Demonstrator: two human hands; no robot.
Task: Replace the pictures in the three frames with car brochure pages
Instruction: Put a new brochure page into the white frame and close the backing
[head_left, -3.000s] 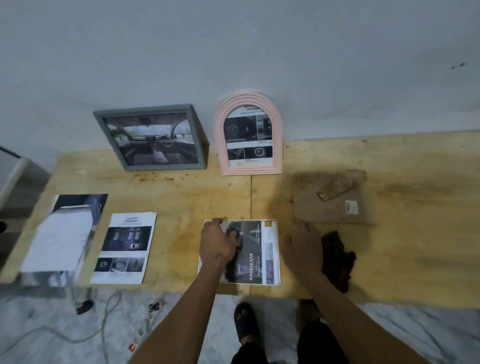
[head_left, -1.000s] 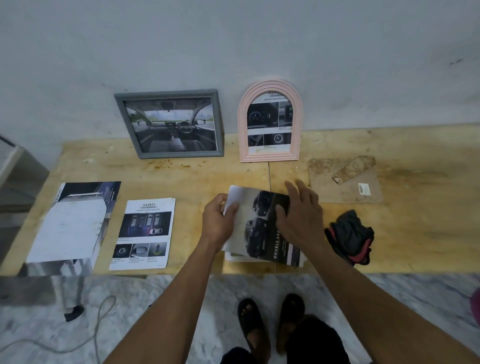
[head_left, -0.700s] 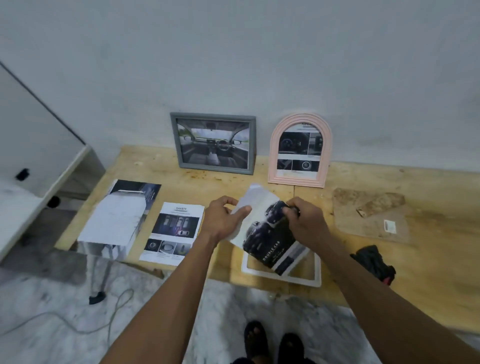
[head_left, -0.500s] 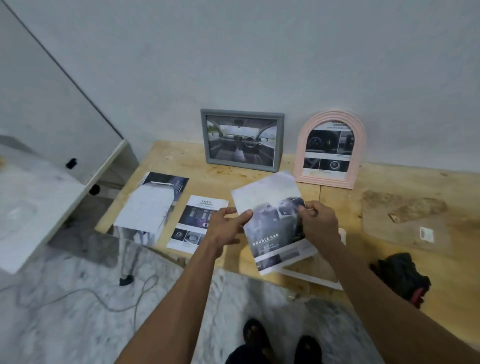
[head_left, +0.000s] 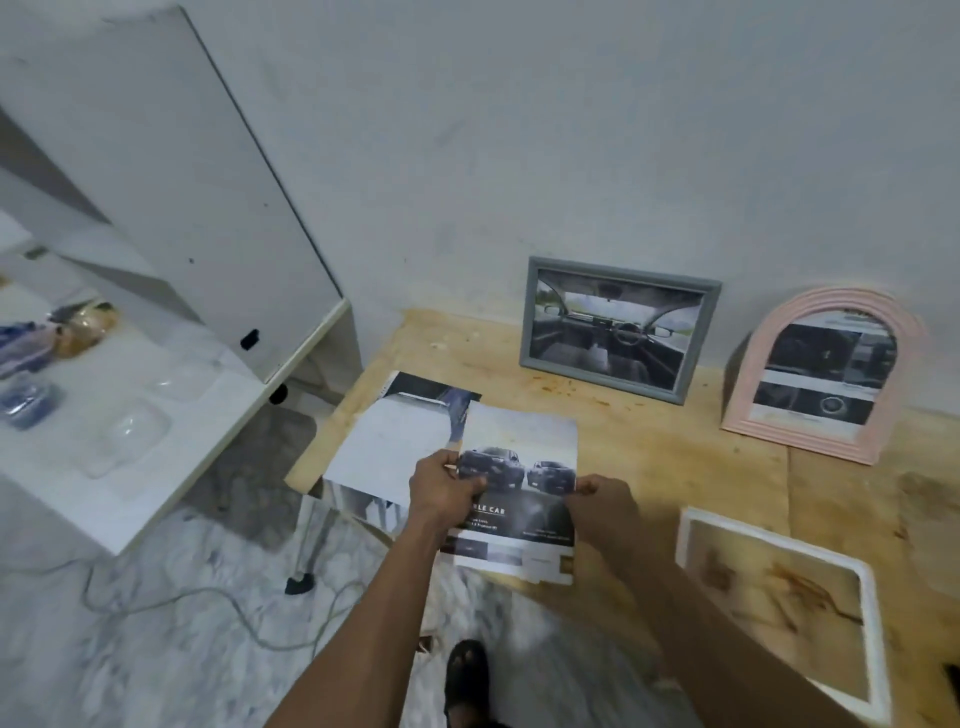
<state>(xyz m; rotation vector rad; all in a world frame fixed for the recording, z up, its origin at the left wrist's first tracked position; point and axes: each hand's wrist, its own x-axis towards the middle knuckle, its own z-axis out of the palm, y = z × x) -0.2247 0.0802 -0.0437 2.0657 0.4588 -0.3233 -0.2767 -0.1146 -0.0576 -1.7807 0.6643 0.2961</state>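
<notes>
I hold a car brochure page (head_left: 519, 452) showing two dark pickups above the wooden table's left part. My left hand (head_left: 441, 488) pinches its left edge and my right hand (head_left: 605, 506) pinches its right edge. A white frame (head_left: 862, 582) lies flat and empty at the near right, with bare wood showing through it. A grey frame (head_left: 621, 291) with a car interior picture leans on the wall. Beside it stands a pink arched frame (head_left: 748, 384) with a dashboard page.
A larger brochure sheet (head_left: 384, 436) lies at the wooden table's (head_left: 665, 447) left corner, partly behind the held page. A white cabinet and counter (head_left: 171, 384) with plastic packets stand to the left. A cable (head_left: 171, 597) runs over the marble floor.
The brochure page came up off the white frame into both hands and moved left. My view swung left, so the frames now sit to the right and the white counter appears.
</notes>
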